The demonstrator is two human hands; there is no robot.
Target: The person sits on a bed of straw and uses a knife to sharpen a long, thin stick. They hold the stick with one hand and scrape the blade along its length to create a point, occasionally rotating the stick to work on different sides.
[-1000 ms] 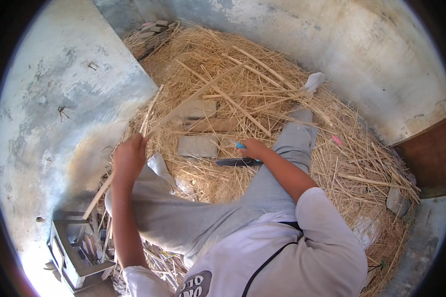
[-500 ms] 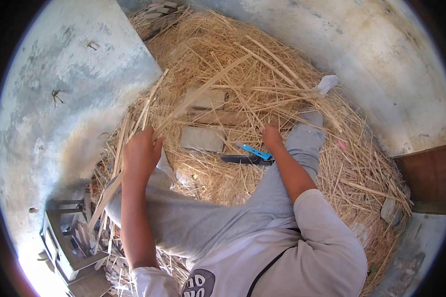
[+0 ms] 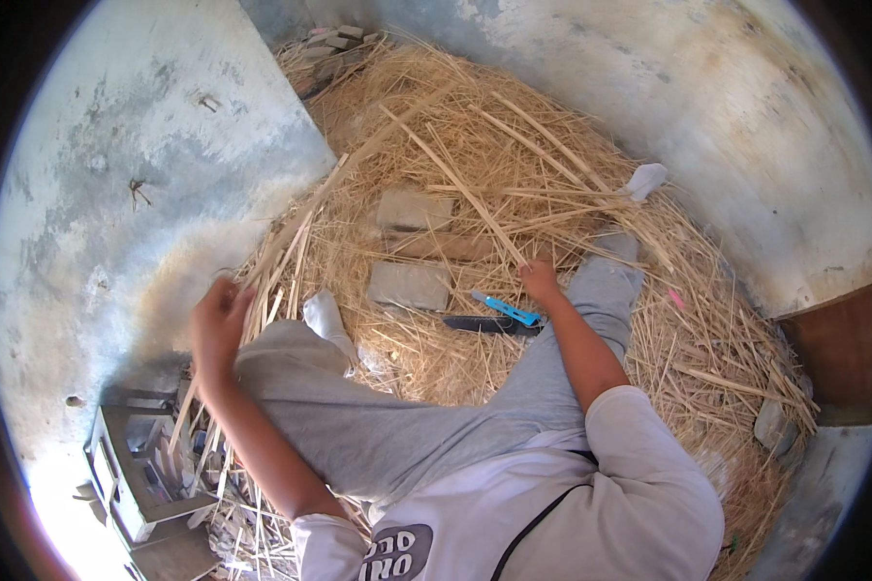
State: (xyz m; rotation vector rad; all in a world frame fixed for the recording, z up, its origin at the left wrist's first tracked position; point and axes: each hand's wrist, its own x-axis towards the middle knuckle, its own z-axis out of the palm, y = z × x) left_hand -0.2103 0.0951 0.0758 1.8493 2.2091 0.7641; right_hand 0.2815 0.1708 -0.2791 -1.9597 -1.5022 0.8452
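Note:
My left hand [image 3: 218,327] is at the left beside a bundle of long bamboo strips [image 3: 295,242], its thumb and fingers apart. A wide strip [image 3: 363,153], blurred by motion, slants from near its fingertips toward the far straw. My right hand [image 3: 541,281] is closed, pinching the near end of a thin bamboo strip [image 3: 460,186] that runs away to the upper left. Just below it lie a blue utility knife [image 3: 507,308] and a dark blade-like tool [image 3: 480,324], side by side near my right leg.
Two grey bricks [image 3: 409,285] [image 3: 414,209] lie ahead with a wooden piece [image 3: 441,246] between them. Straw and strips [image 3: 407,373] cover the floor around my legs. Walls [image 3: 688,107] stand close on both sides. A wooden frame [image 3: 145,474] sits at the lower left.
My left hand has moved left and its fingers have parted from the wide strip, which has swung left toward the bundle. My right hand stays near the knife, now with a thin strip visible in it.

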